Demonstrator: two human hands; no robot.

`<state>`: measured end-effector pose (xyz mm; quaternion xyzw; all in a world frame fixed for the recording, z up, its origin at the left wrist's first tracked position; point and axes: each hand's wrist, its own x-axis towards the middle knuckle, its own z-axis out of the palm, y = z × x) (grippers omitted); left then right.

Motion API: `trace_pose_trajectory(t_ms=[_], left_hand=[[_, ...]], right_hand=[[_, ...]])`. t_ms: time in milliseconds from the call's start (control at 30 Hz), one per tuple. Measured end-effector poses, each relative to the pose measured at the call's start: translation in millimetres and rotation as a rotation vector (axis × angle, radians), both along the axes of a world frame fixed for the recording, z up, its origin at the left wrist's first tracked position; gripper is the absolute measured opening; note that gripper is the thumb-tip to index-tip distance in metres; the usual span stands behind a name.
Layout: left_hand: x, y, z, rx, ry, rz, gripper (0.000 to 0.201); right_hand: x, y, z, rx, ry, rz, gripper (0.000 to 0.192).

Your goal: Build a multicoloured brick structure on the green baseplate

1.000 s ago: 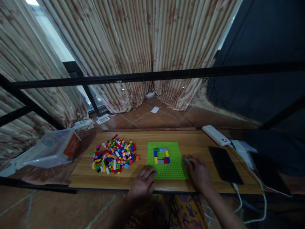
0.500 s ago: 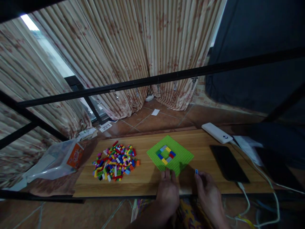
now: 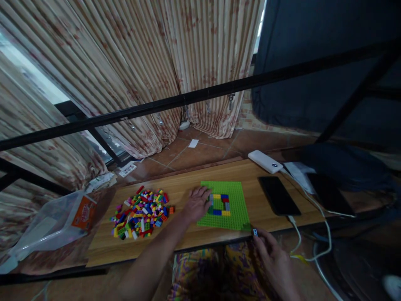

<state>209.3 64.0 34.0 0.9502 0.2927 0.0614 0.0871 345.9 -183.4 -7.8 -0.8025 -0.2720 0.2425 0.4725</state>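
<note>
A green baseplate (image 3: 235, 213) lies flat on the wooden table (image 3: 184, 242), with a small square ring of coloured bricks (image 3: 219, 204) built on it. My left hand (image 3: 197, 203) rests palm down on the plate's left edge, beside the ring. My right hand (image 3: 272, 254) hovers at the table's front edge, below the plate's near right corner, pinching a small blue brick (image 3: 255, 232) between fingertips. A pile of loose coloured bricks (image 3: 139, 212) lies to the left of the plate.
A black phone (image 3: 278, 195) lies right of the plate, with a white power bank (image 3: 265, 161) behind it and cables running off the table's right end. A clear plastic bag with an orange label (image 3: 56, 221) sits at the far left. A black metal bar (image 3: 200, 96) crosses overhead.
The baseplate was turned from a diagonal position back to square. My left hand moved from its near corner to its left edge. My right hand, still pinching the brick, drew back.
</note>
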Motion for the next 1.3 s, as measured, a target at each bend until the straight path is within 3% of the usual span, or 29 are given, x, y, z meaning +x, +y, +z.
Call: trace_pose_trajectory(t_ms=[167, 367, 500, 733, 1000, 1300], left_hand=[[-13.0, -15.0, -19.4, 0.109, 0.010, 0.080, 0.042], [-8.4, -52.1, -19.2, 0.091, 0.057, 0.327, 0.047], [-6.0, -70.6, -11.3, 0.026, 0.098, 0.445, 0.045], [-28.9, -78.0, 5.2, -0.106, 0.166, 0.399, 0.050], [-59.6, -105.5, -7.8, -0.133, 0.153, 0.365, 0.070], [-64.7, -104.4, -33.5, -0.004, -0.023, 0.420, 0.056]], right_hand=[[-8.3, 2.0, -5.6, 0.066, 0.129, 0.025, 0.059], [-9.4, 11.5, -10.0, 0.092, 0.127, 0.031, 0.059], [-16.2, 16.3, -13.5, 0.100, 0.147, 0.060, 0.057], [-24.0, 36.1, -1.6, 0.025, 0.014, 0.162, 0.054], [-10.4, 65.8, -7.7, -0.062, -0.117, 0.188, 0.048], [2.1, 100.9, -4.0, -0.067, -0.187, 0.317, 0.031]])
